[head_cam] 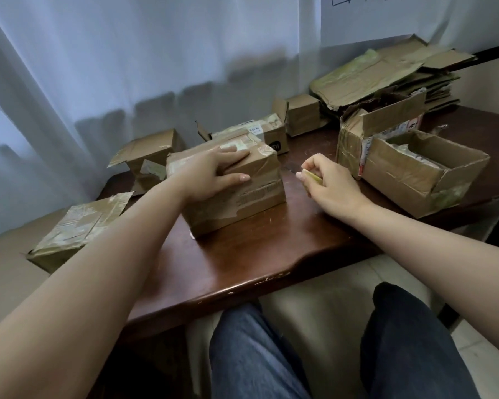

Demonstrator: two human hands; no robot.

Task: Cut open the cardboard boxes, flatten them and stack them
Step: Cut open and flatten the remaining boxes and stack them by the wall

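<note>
Taped cardboard box (231,185) sits at table centre, closed, tape strips across top and front face. Left hand (213,174) lies flat on its top, fingers spread slightly apart, thumb down over the front upper edge; palm pressing, no clamp.

Right hand (329,182) at 3 o'clock of that box, just beside it, not touching. Fingers curled together, pinched on a small yellowish cutter (311,177); tip points toward the box's right end. Blade not discernible.

Wooden table (257,254), dark brown, scuffed along near edge.

Other items:
- Open carton (421,180) at 3 o'clock, flaps up, crumpled packing inside; a taller opened box (355,139) touching its left side.
- Flattened cardboard stack (386,76) at 1 o'clock, far right corner of table.
- Small cube box (303,113) at 1 o'clock, beside the stack.
- Labelled box (262,133) at 12 o'clock, directly behind the taped one, approx. touching.
- Opened box (147,156) at 10 o'clock, flaps splayed, at table's left end.
- Taped flat box (75,228) at 8 o'clock, off the table on a beige surface.

White curtain (127,67) behind. Person's legs in dark trousers (257,355) at 6 o'clock.
</note>
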